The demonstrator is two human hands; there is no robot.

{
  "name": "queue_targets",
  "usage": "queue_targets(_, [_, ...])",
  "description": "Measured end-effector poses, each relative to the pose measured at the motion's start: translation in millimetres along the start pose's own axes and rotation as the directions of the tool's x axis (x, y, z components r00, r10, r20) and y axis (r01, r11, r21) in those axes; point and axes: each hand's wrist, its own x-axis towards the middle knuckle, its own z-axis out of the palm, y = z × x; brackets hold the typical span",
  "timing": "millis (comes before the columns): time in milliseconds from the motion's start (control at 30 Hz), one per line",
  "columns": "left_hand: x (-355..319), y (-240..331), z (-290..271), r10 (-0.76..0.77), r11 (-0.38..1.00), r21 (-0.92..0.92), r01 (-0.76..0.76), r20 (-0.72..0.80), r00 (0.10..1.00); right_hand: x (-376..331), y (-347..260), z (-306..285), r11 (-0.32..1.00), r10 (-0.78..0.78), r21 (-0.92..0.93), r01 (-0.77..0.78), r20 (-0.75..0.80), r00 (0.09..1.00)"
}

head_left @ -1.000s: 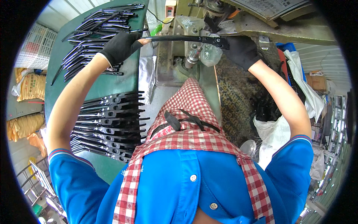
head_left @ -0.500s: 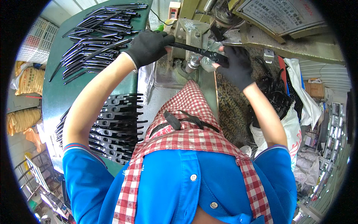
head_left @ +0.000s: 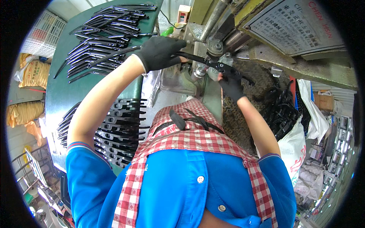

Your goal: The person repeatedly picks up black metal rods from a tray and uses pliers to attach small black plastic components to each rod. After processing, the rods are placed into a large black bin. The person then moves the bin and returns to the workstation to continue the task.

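Both my hands wear black gloves. My left hand is closed on the left end of a long black metal lever. At the lever's wider right end, my right hand grips it from the near side, with bare fingertips showing. The lever lies across a metal post on the machine's base, close under the round press head. Whether it touches the head I cannot tell. Clear plastic film hangs by the post.
On the green table at left lie many bent black rods and a row of flat black brackets with holes. Right of the machine is a heap of black parts beside a white sack. A machine nameplate overhangs the upper right.
My right hand has come nearer to me and now holds the lever's right end from below. The lever's right end has tilted toward me. The press head shows lower, and the view has shifted slightly.
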Motion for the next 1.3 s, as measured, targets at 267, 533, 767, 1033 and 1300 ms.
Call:
queue_targets(267, [-23.0, 28.4, -24.5, -0.007, 0.988, -0.157, 0.005, -0.016, 1.0, 69.0, 33.0, 37.1, 0.811, 0.14, -0.584, -0.044, 0.121, 0.983])
queue_targets(533, [-197.7, -25.0, -28.1, -0.266, 0.964, 0.007, 0.267, 0.114, 0.957, 76.5, 8.0, 34.0, 0.765, 0.371, -0.606, -0.218, 0.138, 0.918])
queue_targets(767, [-274.1, -78.4, 28.6, -0.597, 0.794, 0.191, 0.577, 0.066, 0.8, 76.9, 59.5, 34.1, 0.933, 0.174, -0.342, -0.113, 0.153, 0.973])
queue_targets(1033, [-274.8, -74.3, 17.7, -0.931, 0.357, 0.267, 0.895, 0.18, 0.317, 59.4, -64.2, -37.9, 0.562, 0.22, 0.737, -0.376, 0.306, 0.926])
queue_targets(1300, [-263.6, -137.9, 60.4, -0.676, 0.717, 0.215, 0.663, -0.017, 0.736, 52.8, -115.4, -46.0, 0.82, 0.235, 0.485, -0.304, 0.199, 0.951])
